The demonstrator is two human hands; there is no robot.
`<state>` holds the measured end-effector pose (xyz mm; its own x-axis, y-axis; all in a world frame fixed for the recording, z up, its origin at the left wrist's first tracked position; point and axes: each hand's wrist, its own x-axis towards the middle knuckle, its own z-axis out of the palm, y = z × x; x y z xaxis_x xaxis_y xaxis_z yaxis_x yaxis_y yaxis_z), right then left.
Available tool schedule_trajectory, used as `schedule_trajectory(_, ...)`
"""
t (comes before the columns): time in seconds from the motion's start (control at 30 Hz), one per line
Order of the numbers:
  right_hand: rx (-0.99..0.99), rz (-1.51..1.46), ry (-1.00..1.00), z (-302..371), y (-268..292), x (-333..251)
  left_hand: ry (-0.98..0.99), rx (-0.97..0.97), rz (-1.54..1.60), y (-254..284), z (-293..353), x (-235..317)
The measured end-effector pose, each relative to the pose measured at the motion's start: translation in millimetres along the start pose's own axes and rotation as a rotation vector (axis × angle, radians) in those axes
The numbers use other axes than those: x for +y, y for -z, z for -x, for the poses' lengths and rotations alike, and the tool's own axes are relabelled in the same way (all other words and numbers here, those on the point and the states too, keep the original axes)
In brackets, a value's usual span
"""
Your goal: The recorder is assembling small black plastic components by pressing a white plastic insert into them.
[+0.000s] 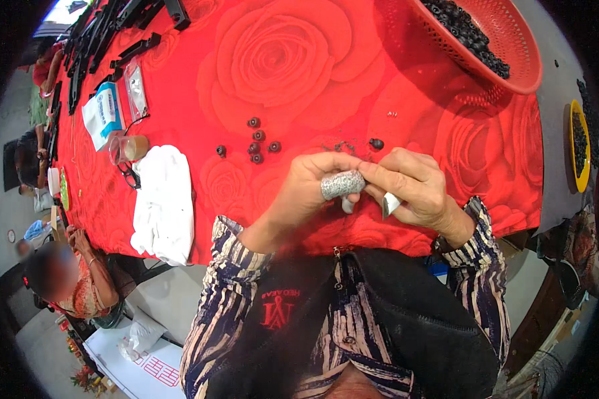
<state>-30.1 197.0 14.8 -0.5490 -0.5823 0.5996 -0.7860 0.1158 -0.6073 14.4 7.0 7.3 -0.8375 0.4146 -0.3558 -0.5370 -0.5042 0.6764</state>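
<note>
Dark vest (283, 346) is closest; past it, left hand (306, 181) and right hand (411, 186) meet over the tabletop (313, 123). Right's pinching a pale piece (391, 203); left's curled, can't tell around what. Black part (377, 143) sits just beyond. Probably best: brace the left, small right moves.

7 loose rnd blk pcs (259, 135) | 1 red bskt (522, 50) | 1 ylw tray (582, 181)

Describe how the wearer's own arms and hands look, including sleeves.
The long left sleeve and right sleeve have uneven dark navy and cream stripes. The left hand and right hand are gloveless; a speckled silvery wrap seems to cover one left finger.
</note>
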Motion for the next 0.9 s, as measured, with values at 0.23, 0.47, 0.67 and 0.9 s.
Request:
schedule_trajectory(0.23, -0.061, 0.047, 0.032, -3, 2, -2, -0.168, 0.028, -0.042, 3, -5, -5)
schedule_trajectory(0.47, -0.122, -0.225, -0.327, -12, 18, -11, -0.263, -0.023, -0.091, 7, -4, -4)
schedule_trajectory(0.67, -0.122, -0.252, -0.516, -6, 17, -6, -0.279, -0.041, -0.149, 5, -5, -2)
schedule_trajectory(0.9, -0.157, -0.164, -0.474, -8, 13, -5, -0.260, -0.009, -0.232, 5, -5, -4)
